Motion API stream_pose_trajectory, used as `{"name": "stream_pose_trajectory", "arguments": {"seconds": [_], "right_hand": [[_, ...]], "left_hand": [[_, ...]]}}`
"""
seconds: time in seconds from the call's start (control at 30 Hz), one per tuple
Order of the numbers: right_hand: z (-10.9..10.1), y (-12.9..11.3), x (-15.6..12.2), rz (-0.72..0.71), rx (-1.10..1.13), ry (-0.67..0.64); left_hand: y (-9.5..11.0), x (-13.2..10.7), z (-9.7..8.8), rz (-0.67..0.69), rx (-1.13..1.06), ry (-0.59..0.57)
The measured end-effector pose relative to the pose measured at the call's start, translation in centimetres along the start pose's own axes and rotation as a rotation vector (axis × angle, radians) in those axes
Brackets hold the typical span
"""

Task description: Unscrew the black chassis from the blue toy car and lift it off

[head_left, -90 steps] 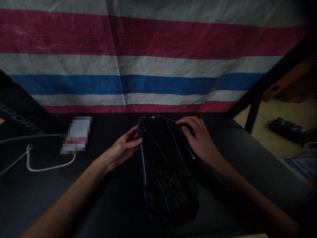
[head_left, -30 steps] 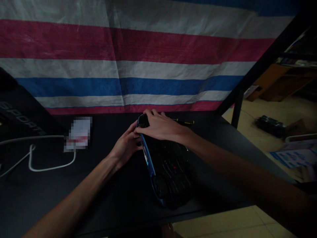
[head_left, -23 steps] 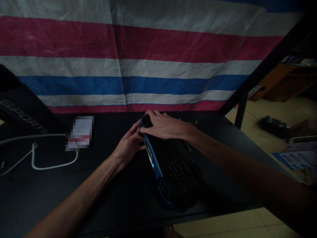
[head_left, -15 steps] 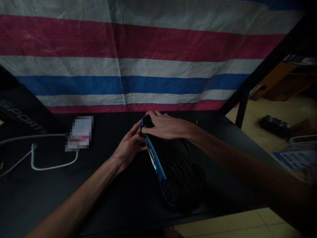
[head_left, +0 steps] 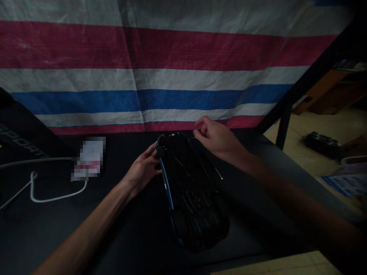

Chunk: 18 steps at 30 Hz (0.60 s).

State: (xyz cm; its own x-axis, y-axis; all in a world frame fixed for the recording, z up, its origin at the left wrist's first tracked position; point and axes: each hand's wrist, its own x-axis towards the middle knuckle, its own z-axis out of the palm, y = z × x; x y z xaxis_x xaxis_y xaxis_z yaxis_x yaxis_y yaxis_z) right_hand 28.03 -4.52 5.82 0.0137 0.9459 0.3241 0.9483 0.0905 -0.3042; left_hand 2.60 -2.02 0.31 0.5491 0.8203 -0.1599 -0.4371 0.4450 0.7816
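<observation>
A toy car [head_left: 186, 191] with blue sides lies upside down on the dark table, its black underside facing up. My left hand [head_left: 145, 164] is closed on the car's left side by the far wheel, with the fingertips partly hidden. Beyond the car's far right corner, my right hand [head_left: 213, 137] is raised with its fingers curled together. Whatever it may hold is too dark and small to make out. A thin rod with a shiny metal tip [head_left: 221, 177] shows along the car's right side.
A phone-like item [head_left: 89, 158], blurred out, lies at left with a white cable [head_left: 57, 200]. Behind it leans a dark box [head_left: 25, 137] with lettering. A striped sheet [head_left: 183, 99] hangs along the table's back, and a black frame post [head_left: 283, 126] stands at right.
My right hand has left the car's far end and moved right, its fingers now curled. That end of the underside is uncovered. My left hand stays on the car; the view has shifted slightly.
</observation>
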Motion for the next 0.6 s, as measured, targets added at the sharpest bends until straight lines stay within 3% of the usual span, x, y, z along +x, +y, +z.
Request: {"name": "stream_pose_trajectory", "arguments": {"seconds": [0.17,0.33,0.4,0.5,0.6], "right_hand": [[0.9,4.2,-2.9,0.057,-0.192,-0.277],[2.7,4.8,-3.7,-0.015,-0.093,-0.333],[2.4,5.0,-3.4,-0.037,-0.029,-0.333],[0.3,4.8,-2.7,-0.034,0.086,-0.284],[-3.0,2.7,-2.0,-0.002,0.365,-0.063]], "left_hand": [[-0.1,-0.1,0.4,-0.061,0.005,-0.003],[-0.5,-0.2,0.4,-0.038,0.091,-0.038],[-0.8,-0.2,0.1,-0.013,0.115,-0.059],[-1.0,0.0,-0.4,-0.004,0.123,-0.063],[-1.0,0.0,-0.5,-0.013,0.108,-0.056]]}}
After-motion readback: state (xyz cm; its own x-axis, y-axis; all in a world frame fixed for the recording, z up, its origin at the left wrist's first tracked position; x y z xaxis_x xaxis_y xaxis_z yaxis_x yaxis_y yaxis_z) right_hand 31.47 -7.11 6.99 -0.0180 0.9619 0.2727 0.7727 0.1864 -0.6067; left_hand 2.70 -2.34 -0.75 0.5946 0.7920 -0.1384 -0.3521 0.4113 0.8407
